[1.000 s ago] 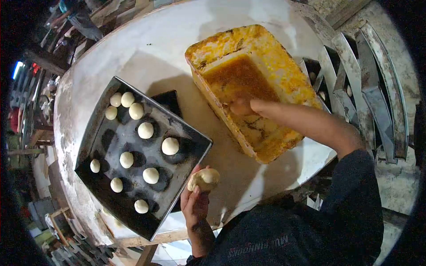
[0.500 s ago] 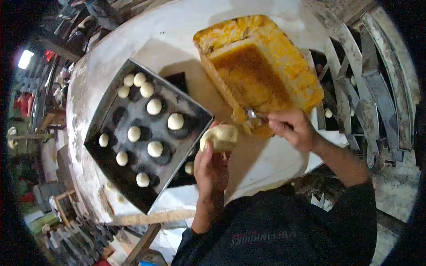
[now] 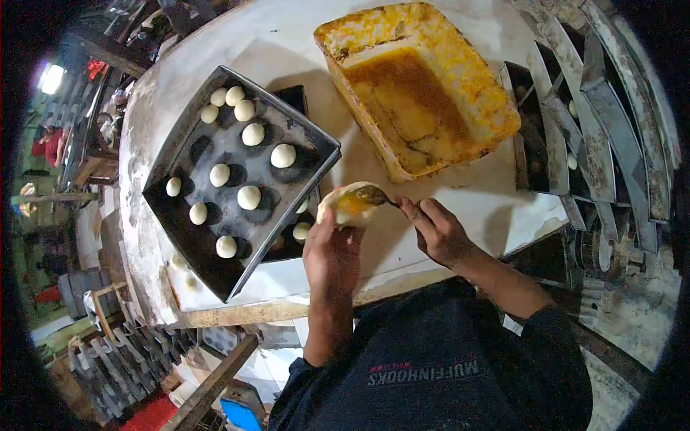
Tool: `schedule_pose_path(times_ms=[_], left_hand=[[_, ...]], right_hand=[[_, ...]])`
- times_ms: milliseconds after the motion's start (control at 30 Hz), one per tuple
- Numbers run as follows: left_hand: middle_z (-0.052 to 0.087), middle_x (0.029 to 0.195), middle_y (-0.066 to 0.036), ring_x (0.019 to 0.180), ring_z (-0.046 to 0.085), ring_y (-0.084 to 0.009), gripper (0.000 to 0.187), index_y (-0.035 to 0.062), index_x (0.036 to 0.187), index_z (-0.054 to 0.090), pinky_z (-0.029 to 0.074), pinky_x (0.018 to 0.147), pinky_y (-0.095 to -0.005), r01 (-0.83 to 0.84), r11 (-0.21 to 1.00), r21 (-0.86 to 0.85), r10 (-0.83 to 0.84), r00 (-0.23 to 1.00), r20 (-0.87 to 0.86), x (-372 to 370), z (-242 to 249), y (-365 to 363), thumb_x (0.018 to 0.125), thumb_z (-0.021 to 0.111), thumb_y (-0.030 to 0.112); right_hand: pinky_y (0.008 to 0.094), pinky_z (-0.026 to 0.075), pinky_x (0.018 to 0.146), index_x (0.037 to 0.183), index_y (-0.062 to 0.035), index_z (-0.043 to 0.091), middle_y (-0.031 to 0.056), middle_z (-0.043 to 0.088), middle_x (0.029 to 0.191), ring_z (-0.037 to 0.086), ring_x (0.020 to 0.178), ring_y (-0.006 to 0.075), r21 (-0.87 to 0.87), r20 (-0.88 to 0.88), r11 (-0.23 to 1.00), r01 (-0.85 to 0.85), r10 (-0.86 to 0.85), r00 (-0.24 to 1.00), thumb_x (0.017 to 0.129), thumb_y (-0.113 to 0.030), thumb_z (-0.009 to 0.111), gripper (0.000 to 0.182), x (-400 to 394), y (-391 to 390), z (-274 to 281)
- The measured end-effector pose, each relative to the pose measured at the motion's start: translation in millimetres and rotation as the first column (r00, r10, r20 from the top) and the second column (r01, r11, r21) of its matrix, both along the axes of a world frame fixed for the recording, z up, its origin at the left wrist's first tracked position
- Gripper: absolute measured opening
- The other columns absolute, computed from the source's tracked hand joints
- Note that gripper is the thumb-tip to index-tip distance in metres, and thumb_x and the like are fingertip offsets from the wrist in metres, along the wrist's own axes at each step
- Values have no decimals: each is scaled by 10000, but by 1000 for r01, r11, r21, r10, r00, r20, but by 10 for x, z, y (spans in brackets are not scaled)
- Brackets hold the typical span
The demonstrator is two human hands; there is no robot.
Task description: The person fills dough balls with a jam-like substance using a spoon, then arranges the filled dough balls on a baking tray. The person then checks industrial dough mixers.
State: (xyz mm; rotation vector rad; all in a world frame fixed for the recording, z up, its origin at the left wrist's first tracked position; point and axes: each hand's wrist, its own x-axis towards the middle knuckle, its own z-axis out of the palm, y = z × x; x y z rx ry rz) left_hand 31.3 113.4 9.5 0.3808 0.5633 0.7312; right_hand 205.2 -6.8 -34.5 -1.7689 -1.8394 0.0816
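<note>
My left hand [image 3: 334, 248] is closed round a flattened piece of pale dough [image 3: 332, 210], held up over the table's near side. In my right hand [image 3: 437, 231] is the handle of a spoon [image 3: 372, 194], its bowl resting on the dough. Orange-yellow filling [image 3: 352, 204] lies on the dough under the spoon. Beyond my hands stands a rectangular tub [image 3: 512, 122], its walls smeared with the same orange stuff. To the left, a dark metal tray [image 3: 248, 276] holds several round dough balls [image 3: 249, 197], spaced apart except for a cluster in the far corner.
Under the tray sits another dark tray [image 3: 291, 248] with dough balls in it. Long metal pans [image 3: 604, 136] are stacked at the right edge. The pale table [image 3: 287, 36] has a wooden front edge [image 3: 244, 316] close to my body. More metal pans [image 3: 118, 366] stand low at left.
My right hand has brought the spoon from the tub's near edge over to the dough, where orange filling now shows. The whole scene has shifted slightly upward in view.
</note>
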Motion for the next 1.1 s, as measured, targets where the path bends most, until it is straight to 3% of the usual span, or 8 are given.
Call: schedule_pose_path(times_ms=[200,433,467,667,733,800,933,1100], left_hand=[[525,1311,-161,1174,546,-243,452,-90,1315,442,479,944,-347,-249,968,33,251,953,-169,-193,-4,-22,977,499,204],[571,1221,-132,1063,602,-193,477,-30,1381,385,543,786,-275,-220,972,89,229,967,-109,-191,95,-171,994,467,235],[572,1217,-131,1047,605,-188,477,-28,1383,385,541,769,-270,-224,971,82,234,962,-140,-167,153,-206,995,466,237],[541,1272,-145,1103,578,-205,459,7,1397,387,494,900,-330,-144,984,102,150,987,-57,0,94,-438,1007,446,241],[519,1295,-146,1157,539,-213,456,33,1413,375,467,932,-331,-246,969,-6,246,969,-30,56,80,-498,1007,447,229],[410,1385,-206,1229,462,-277,520,12,1430,318,364,1032,-374,-211,926,313,253,962,-99,184,-46,-649,995,464,256],[177,1491,-308,1348,274,-403,666,-104,1436,164,201,1119,-432,170,425,889,439,820,-367,188,11,-971,936,482,199],[271,1486,-199,1344,329,-284,768,-58,1479,114,259,1108,-376,-69,656,752,270,951,-148,75,539,-1419,930,545,262]], right_hand=[[392,506,657,1308,17,503,169,532,873,567,746,319,-270,-325,962,48,-138,936,752,74,552,561,-18,-108,-469],[386,543,708,1168,14,609,175,560,1045,614,853,302,-49,356,979,197,-168,920,846,-78,632,336,-78,107,-682],[361,521,773,1135,19,625,169,561,1088,608,900,293,-90,-162,984,152,-165,973,860,-102,631,301,-189,165,-393],[289,520,794,1070,46,648,125,607,1017,616,933,180,-92,-936,993,80,-114,333,876,-123,650,257,-307,231,192],[297,572,768,1085,123,600,116,533,1091,616,922,152,-319,-829,948,-5,-282,-483,894,-68,617,271,-264,181,321],[299,562,779,1092,138,587,108,558,1071,633,910,173,-288,-850,957,39,-237,-471,872,-68,649,308,-360,133,378],[312,522,694,985,27,650,131,573,1002,633,840,214,134,-539,986,97,-10,843,760,-125,752,290,-500,-171,1082],[325,520,718,875,25,646,114,612,924,637,823,245,390,-386,915,105,58,921,783,-3,684,104,-484,-571,1464]])
